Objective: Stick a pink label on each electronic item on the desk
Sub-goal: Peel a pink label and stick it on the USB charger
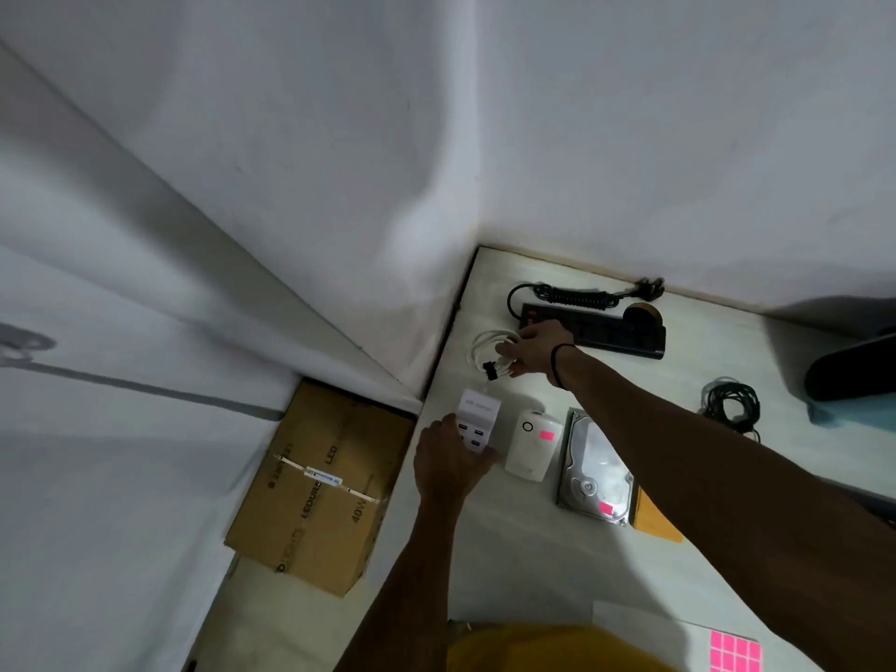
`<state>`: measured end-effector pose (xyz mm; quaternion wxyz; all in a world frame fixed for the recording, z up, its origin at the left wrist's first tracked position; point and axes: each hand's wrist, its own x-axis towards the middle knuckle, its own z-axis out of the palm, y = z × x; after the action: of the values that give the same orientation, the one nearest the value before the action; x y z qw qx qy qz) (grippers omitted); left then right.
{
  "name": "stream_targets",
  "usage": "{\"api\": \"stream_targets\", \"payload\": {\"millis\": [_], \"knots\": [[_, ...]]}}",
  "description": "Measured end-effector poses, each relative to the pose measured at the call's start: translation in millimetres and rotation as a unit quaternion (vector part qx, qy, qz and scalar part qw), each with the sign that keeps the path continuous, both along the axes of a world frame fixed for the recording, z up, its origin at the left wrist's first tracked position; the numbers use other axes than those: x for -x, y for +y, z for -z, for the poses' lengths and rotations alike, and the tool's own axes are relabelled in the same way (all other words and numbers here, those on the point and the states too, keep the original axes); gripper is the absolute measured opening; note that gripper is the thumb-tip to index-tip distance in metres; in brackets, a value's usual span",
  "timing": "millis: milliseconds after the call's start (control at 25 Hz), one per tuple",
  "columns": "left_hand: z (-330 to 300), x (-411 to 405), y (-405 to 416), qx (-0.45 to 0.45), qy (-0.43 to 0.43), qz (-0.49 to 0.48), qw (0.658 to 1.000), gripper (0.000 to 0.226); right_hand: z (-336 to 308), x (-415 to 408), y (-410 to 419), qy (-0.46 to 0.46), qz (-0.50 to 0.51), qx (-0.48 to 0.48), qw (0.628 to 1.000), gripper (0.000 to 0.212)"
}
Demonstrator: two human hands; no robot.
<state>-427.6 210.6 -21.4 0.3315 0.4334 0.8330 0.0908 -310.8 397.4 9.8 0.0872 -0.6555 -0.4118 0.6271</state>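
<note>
Pink label sheet point(734, 652) lies nearest, at the desk's point(557, 565) front edge beside a yellow garment. Further in, the left hand point(448, 460) curls its fingers round the base of a white multi-port USB charger point(477, 421), which stands close to the desk's left edge; no label shows on it. Beside it a white power bank point(533, 446) and a bare hard drive point(594, 470) each carry a pink label. The right hand point(536, 346) reaches to a coiled white cable point(489, 351) in front of the black power strip point(616, 332), fingers bent onto the loops; whether they pinch a label or the cord, I cannot tell. The cable looks light and limp, likely to slide or uncoil, so hold it at the bundled loops or the plug. The charger is rigid and easy to steady. Walls close the far and left sides; open room lies in the desk's middle, short of the black wire coil point(732, 402)
</note>
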Motion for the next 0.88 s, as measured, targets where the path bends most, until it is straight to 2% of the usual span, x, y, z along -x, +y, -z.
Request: {"api": "stream_targets", "payload": {"millis": [120, 280, 440, 560, 720, 880], "knots": [[7, -6, 9, 0.027, -0.001, -0.017, 0.999, 0.076, 13, -6, 0, -0.011, 0.022, 0.013, 1.000, 0.042], [8, -9, 12, 0.010, 0.001, -0.025, 1.000, 0.072, 22, -9, 2, -0.010, 0.056, 0.034, 0.998, 0.035], [9, -11, 12, 0.021, 0.001, -0.026, 0.999, 0.072, 27, -8, 1, -0.044, 0.030, 0.013, 0.999, 0.036], [8, -12, 10, 0.017, -0.005, -0.033, 0.999, 0.073, 31, -9, 1, -0.084, -0.011, -0.010, 0.996, 0.046], [6, -12, 9, 0.011, -0.018, -0.039, 0.999, 0.075, 25, -14, -5, -0.117, -0.043, -0.031, 0.992, 0.043], [-7, -14, 7, 0.025, 0.012, 0.016, 0.999, 0.086, 12, -32, -20, -0.125, -0.056, -0.076, 0.988, 0.043]]}}
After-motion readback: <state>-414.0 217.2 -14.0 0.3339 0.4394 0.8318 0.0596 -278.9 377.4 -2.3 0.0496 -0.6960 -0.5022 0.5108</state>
